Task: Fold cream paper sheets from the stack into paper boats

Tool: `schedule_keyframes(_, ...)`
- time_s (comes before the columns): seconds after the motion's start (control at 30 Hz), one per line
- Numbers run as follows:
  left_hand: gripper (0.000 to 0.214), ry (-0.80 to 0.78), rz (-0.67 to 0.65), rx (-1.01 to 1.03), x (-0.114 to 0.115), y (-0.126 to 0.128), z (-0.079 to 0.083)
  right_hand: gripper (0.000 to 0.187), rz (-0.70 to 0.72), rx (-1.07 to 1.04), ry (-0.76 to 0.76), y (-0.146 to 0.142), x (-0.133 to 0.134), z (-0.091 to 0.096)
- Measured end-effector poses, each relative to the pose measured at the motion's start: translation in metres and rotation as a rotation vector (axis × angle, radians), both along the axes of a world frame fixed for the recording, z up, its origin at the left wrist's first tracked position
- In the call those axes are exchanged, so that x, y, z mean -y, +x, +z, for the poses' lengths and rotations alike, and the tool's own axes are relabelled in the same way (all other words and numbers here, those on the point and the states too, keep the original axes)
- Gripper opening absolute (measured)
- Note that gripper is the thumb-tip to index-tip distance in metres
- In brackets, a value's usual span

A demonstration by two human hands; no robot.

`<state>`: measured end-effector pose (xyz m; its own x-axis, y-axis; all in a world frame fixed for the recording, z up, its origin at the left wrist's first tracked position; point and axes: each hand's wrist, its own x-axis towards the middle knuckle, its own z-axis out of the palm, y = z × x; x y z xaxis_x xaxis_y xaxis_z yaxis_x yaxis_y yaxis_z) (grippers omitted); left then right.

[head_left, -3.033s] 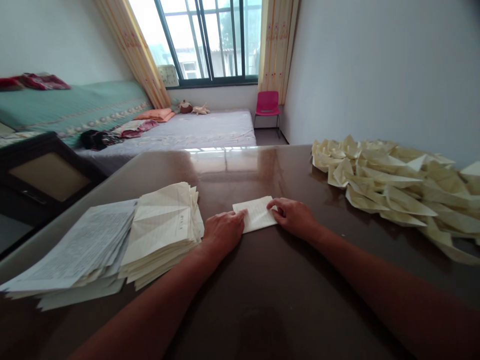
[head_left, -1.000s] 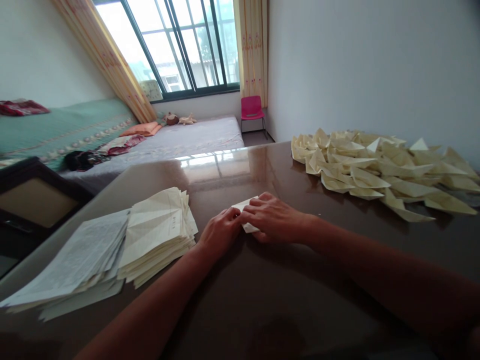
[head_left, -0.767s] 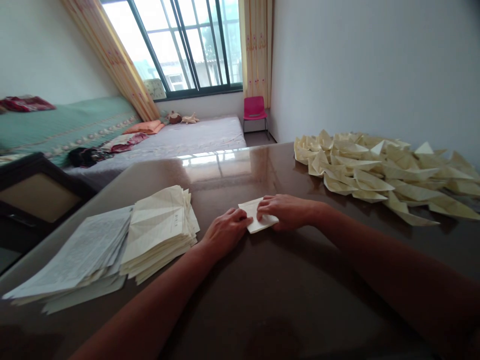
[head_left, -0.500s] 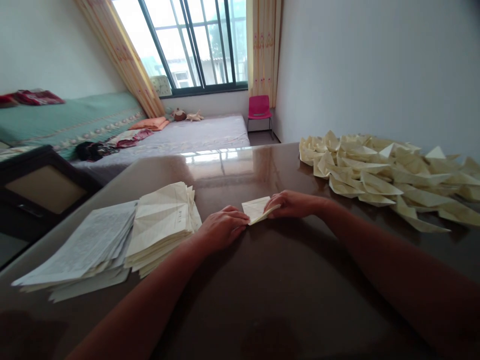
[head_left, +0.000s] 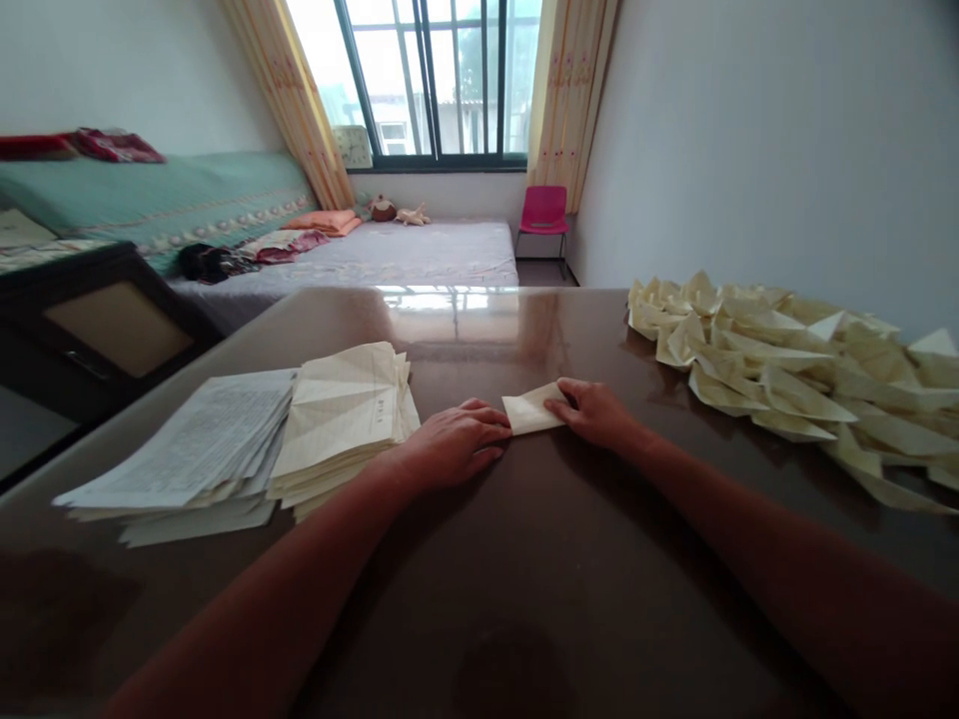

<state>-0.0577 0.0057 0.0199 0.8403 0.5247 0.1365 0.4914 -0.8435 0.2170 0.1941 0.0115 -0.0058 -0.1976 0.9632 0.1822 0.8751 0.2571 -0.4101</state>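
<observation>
A small folded sheet of cream paper (head_left: 533, 410) lies on the glossy brown table (head_left: 479, 579) between my hands. My right hand (head_left: 591, 410) pinches its right end between thumb and fingers. At the paper's left corner rests my left hand (head_left: 463, 439), palm down with fingers stretched out and the fingertips touching the edge. Left of that hand stands a stack of creased cream sheets (head_left: 337, 404), with a pile of printed white pages (head_left: 184, 439) beside it. Many folded paper boats (head_left: 779, 359) crowd the table's right side.
Beyond the table's far edge is a bed (head_left: 450, 250) with soft toys and folded cloth on it. A pink chair (head_left: 543, 211) stands by the window. A dark cabinet (head_left: 112, 320) is at the left, and a white wall runs along the right.
The paper's raised front flap now lies flat, folded over. My right hand has shifted to the paper's far right end. The whole view has turned slightly left.
</observation>
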Motion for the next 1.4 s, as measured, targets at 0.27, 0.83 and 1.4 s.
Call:
schedule_keyframes(0.27, 0.031, 0.035, 0.062, -0.046, 0.004, 0.000, -0.002, 0.019, -0.075, 0.171, 0.061, -0.005, 0.003, -0.003)
schedule_keyframes(0.83, 0.069, 0.096, 0.095, -0.050, 0.020, 0.028, -0.028, 0.018, -0.056, 0.242, 0.039, -0.005, 0.001, -0.007)
schedule_keyframes(1.4, 0.066, 0.082, 0.097, -0.129, 0.022, 0.028, -0.031, 0.019, -0.078, 0.253, 0.000, -0.005, 0.000, -0.005)
